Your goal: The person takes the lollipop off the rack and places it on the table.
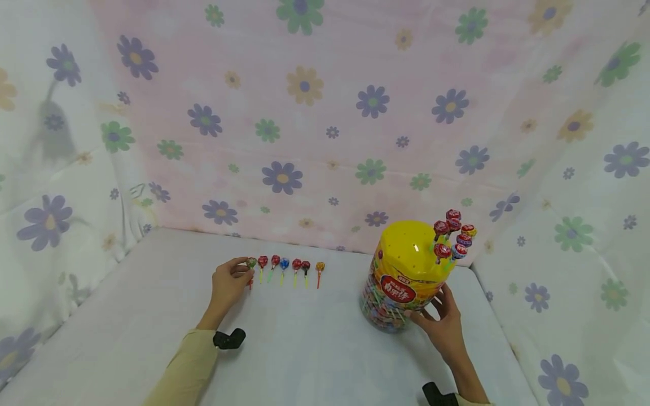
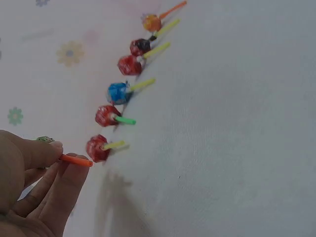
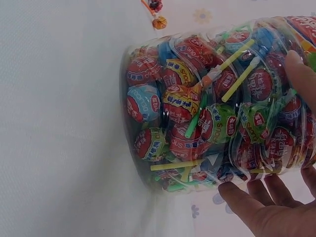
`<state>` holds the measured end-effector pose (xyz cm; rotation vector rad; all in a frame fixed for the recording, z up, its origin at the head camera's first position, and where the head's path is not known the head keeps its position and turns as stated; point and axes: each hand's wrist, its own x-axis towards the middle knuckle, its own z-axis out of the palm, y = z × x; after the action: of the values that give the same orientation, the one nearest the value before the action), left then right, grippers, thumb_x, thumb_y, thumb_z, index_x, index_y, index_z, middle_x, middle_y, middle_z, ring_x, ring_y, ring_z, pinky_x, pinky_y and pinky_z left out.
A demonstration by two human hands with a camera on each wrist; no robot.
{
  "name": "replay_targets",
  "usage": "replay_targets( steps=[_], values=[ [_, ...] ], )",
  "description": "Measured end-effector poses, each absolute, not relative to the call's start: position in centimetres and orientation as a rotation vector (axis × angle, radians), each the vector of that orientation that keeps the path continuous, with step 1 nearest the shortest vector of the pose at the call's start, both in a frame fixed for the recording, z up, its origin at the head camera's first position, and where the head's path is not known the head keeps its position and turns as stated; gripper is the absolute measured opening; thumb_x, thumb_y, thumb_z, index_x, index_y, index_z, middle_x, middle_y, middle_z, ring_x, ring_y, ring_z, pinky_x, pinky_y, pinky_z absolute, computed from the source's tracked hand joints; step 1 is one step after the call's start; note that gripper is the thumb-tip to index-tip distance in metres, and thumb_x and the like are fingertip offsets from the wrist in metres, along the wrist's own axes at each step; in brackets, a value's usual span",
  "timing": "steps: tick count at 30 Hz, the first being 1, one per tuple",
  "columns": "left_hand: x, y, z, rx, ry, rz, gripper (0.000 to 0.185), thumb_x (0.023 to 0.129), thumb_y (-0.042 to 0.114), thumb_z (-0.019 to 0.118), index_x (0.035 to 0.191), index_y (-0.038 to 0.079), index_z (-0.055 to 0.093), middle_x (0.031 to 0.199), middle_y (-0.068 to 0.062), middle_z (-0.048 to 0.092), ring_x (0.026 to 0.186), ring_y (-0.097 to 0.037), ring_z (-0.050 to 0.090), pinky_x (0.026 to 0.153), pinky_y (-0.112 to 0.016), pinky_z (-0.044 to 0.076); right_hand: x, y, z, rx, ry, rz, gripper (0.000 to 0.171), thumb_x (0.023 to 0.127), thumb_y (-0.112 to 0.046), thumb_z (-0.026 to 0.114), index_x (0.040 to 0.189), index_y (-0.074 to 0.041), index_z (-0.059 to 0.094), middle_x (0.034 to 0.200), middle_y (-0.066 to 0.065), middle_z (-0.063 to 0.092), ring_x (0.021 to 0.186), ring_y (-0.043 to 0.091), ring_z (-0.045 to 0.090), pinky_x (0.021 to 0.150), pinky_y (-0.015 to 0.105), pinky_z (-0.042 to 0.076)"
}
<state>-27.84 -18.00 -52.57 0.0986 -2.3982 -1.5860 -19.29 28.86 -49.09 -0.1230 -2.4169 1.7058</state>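
My left hand pinches a green-wrapped lollipop by its orange stick at the left end of a row; its head is mostly hidden by the fingers in the left wrist view. Beside it lie several lollipops, among them a red one, a blue one and an orange one. Over at the right, my right hand holds the lower side of a big clear candy jar packed with wrapped lollipops. Several lollipops stand upright in the right part of its yellow lid.
A white cloth covers the table. Behind it hangs a pink flowered backdrop, with white flowered sheets at both sides. A black wrist mount sits on the left forearm.
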Motion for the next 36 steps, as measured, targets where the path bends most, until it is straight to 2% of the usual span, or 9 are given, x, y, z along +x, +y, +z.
replay_targets(
  steps=[6,17,27,36],
  values=[
    [-30.2,-18.4,-53.1,0.163,-2.457,-1.419,0.034,0.088,-0.002,0.069,0.120,-0.011,0.066,0.097,-0.029,0.073,0.086,-0.037,0.074,0.060,-0.015,0.050,-19.3,28.8,-49.2,-0.090,-2.413,1.709,0.104,0.085,-0.010,0.083,0.163,-0.023,0.016,0.155,0.017,0.037,0.143,0.043,0.039,0.107,0.055,0.044],
    [-32.1,-17.9,-54.5,0.239,-2.529,-1.346,0.031,0.089,0.005,0.072,0.117,-0.009,0.068,0.097,-0.027,0.073,0.086,-0.036,0.072,0.070,-0.038,0.057,-19.4,28.9,-49.1,-0.105,-2.424,1.714,0.107,0.085,-0.013,0.084,0.164,-0.022,0.012,0.157,0.018,0.034,0.145,0.044,0.036,0.110,0.056,0.043],
    [-32.3,-17.6,-54.7,0.221,-2.537,-1.337,0.031,0.089,0.007,0.074,0.115,-0.009,0.069,0.096,-0.025,0.074,0.085,-0.036,0.072,0.072,-0.040,0.057,-19.1,29.0,-49.3,-0.081,-2.415,1.710,0.109,0.085,-0.013,0.084,0.164,-0.023,0.011,0.158,0.019,0.033,0.145,0.045,0.036,0.108,0.057,0.044],
    [-30.7,-17.7,-53.8,0.206,-2.637,-1.325,0.037,0.086,0.007,0.073,0.116,-0.014,0.065,0.100,-0.030,0.071,0.096,-0.044,0.068,0.086,-0.055,0.054,-19.2,29.1,-49.4,-0.090,-2.420,1.708,0.108,0.085,-0.012,0.084,0.164,-0.023,0.012,0.157,0.018,0.035,0.144,0.044,0.037,0.108,0.056,0.044]
  ],
)
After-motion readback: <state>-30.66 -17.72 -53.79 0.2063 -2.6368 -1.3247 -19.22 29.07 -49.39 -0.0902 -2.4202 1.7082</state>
